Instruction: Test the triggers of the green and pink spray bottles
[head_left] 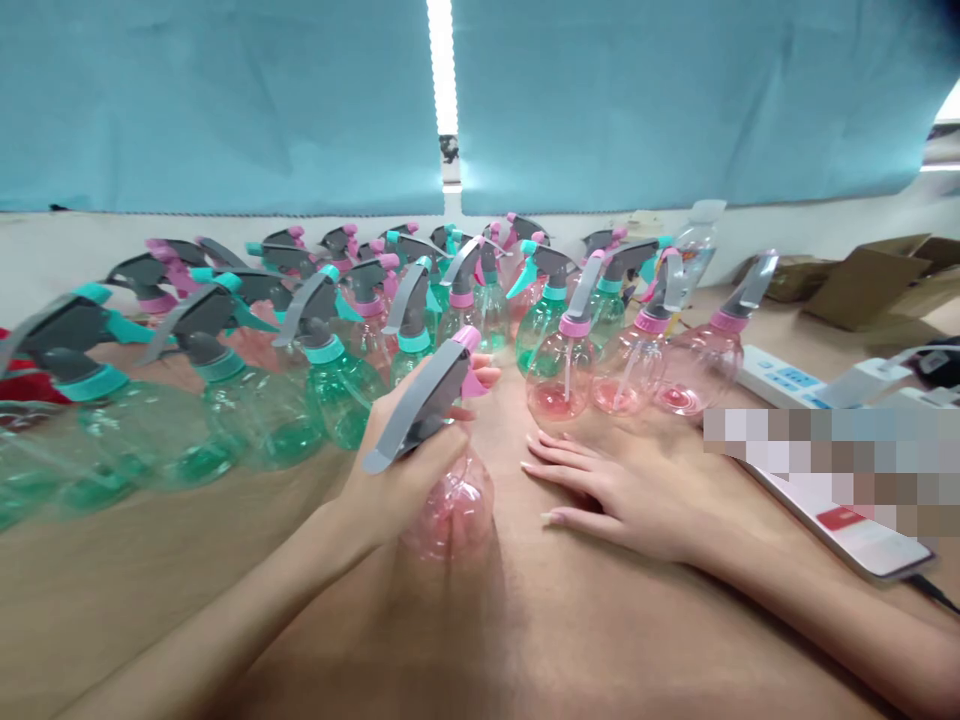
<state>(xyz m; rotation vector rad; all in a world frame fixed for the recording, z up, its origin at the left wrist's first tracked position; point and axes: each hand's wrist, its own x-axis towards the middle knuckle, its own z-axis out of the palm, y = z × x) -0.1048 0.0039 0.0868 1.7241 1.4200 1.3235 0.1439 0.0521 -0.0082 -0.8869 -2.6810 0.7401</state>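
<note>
My left hand point(409, 445) is closed around the neck of a pink spray bottle point(454, 510), in the middle of the table. This bottle has a clear pink round body, a grey trigger head and a pink nozzle. Flat on the tabletop lies my right hand point(607, 485), fingers stretched out and apart, holding nothing. Just beyond it stand three pink spray bottles point(559, 375) with grey heads and pink collars. Left of my left hand is a row of green spray bottles point(277, 430) with turquoise collars.
More spray bottles point(375, 300), pink and green, crowd the back of the table. To the right are a phone point(862, 525), partly pixelated, a white power strip point(780, 378) and an open cardboard box point(862, 280). A clear water bottle point(696, 245) stands behind; a blue cloth point(225, 100) hangs above.
</note>
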